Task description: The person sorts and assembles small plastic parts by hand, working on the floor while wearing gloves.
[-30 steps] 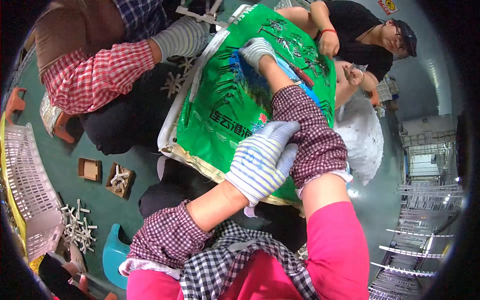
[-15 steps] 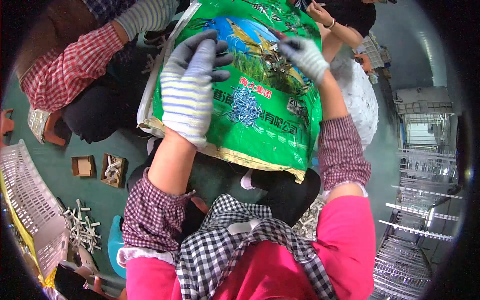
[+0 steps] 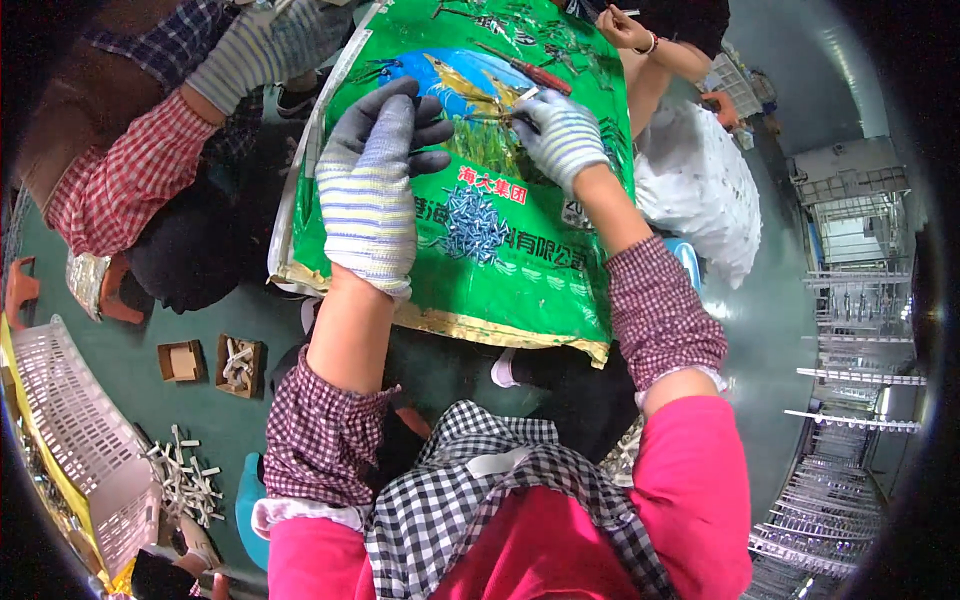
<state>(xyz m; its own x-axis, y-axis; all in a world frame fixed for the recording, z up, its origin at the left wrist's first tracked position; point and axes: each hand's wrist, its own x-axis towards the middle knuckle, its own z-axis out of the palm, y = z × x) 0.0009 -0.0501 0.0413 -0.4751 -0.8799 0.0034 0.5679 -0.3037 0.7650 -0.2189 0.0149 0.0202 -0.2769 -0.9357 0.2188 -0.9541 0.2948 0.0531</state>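
My left hand (image 3: 370,185), in a striped glove with grey fingers, hovers over the left part of a green printed sack (image 3: 540,300). Its fingers are apart and loosely bent, and no object shows in them. Further right, my right hand (image 3: 565,138), gloved alike, has its fingers closed at the tips on a small white piece (image 3: 528,96). Just beyond it lies a screwdriver (image 3: 540,76) with a red handle. Between and nearer than the hands, a heap of small silvery-blue screws (image 3: 475,225) rests on the sack. Small dark parts (image 3: 575,48) are scattered at its far side.
At the left, a co-worker's gloved hand (image 3: 270,55) is near the sack; another person's bare hand (image 3: 625,30) is at the far right. Small boxes (image 3: 238,366), loose white pieces (image 3: 185,480) and a white crate (image 3: 75,400) stand on the floor. A white sack (image 3: 700,190) bulges at the right.
My right hand has moved left and nearer, uncovering the screwdriver; a small white piece now shows at its fingertips. My left hand keeps nearly the same pose.
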